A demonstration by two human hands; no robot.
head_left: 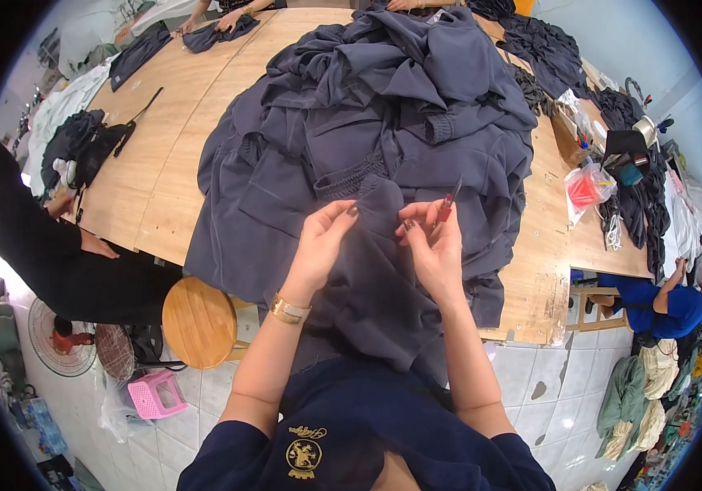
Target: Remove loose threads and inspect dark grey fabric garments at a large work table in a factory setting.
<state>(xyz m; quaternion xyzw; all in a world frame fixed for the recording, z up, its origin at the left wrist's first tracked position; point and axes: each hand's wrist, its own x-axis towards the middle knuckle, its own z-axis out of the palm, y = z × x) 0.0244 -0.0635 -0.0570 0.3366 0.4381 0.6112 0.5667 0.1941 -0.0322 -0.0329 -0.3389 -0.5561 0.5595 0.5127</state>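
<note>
My left hand [324,241] pinches the soft, limp dark garment [367,278] hanging off the surface [162,176] edge, right hand [433,245] grips red snips [447,203]; I'd hold by the hem.

A round wooden stool [198,321], pink plastic stool [154,394] and floor fan [60,340] stand left.

Your right hand [435,245] hides most of the thin red tool [447,201]; only its upper end shows, too small for you to tell its kind. Your left hand [322,241] has its fingertips sunk in the dark garment [371,286], whose lower part disappears behind your own chest. The pile of dark clothes [383,106] covers the middle of the bench [154,164]. At the upper edge, another person's hands [224,18] are cut off by the frame.
</note>
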